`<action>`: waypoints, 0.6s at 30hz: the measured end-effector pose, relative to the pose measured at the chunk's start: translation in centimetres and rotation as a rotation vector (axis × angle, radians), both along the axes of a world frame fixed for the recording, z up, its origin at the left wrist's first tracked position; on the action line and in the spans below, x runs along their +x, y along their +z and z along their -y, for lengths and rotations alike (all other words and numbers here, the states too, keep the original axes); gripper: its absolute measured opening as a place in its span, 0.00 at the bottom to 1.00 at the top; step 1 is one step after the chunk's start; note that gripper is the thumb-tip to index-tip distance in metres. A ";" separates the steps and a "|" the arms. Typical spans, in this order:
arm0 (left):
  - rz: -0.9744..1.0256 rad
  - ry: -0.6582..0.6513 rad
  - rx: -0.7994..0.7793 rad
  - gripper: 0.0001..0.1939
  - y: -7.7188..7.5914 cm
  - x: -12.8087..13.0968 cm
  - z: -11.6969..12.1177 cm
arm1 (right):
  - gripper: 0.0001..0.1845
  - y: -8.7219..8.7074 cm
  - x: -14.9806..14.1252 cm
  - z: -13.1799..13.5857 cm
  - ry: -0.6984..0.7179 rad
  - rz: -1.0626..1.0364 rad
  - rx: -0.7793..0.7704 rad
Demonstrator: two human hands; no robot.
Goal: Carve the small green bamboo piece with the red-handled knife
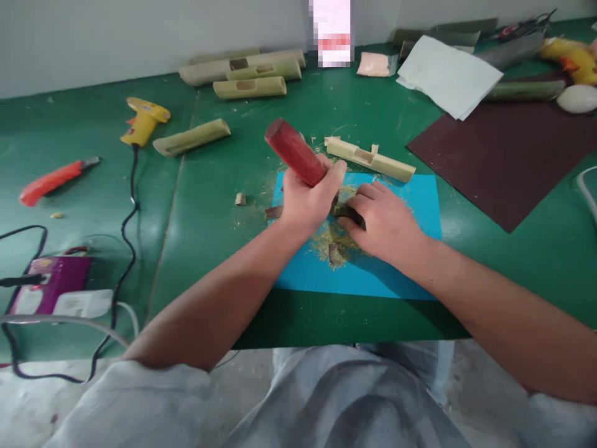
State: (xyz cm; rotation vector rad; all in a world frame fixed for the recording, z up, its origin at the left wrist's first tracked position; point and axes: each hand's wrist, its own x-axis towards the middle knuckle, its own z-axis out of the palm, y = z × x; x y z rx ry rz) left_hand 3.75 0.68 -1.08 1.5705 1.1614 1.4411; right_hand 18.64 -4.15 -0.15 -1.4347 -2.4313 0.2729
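My left hand (308, 199) is closed round the red wooden handle (291, 149) of a tool that slants up and to the left; its working end is hidden between my hands. My right hand (385, 221) is curled over a small dark piece (349, 214) and presses it onto the blue cutting mat (420, 199). Yellowish shavings (331, 239) lie heaped on the mat below both hands. A notched bamboo piece (370, 160) lies just beyond my hands at the mat's far edge.
Several bamboo tubes (242, 71) lie at the back of the green table, one more (191, 138) nearer. A yellow glue gun (142, 119), an orange utility knife (53, 180) and a purple box (51, 283) with cables are at left. White paper (448, 74) and a dark brown sheet (508, 152) are at right.
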 end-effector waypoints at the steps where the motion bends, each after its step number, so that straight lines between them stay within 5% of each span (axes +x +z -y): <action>1: -0.013 -0.007 0.027 0.23 0.0 -0.1 0.1 | 0.11 -0.1 0.1 0.0 0.008 -0.003 0.009; 9: -0.070 -0.073 0.244 0.22 -0.5 -0.3 0.1 | 0.12 -0.7 0.5 0.0 -0.002 -0.035 0.055; 18: 0.013 -0.028 0.146 0.22 -0.8 0.0 -0.4 | 0.07 -0.4 0.3 0.0 -0.012 0.001 0.038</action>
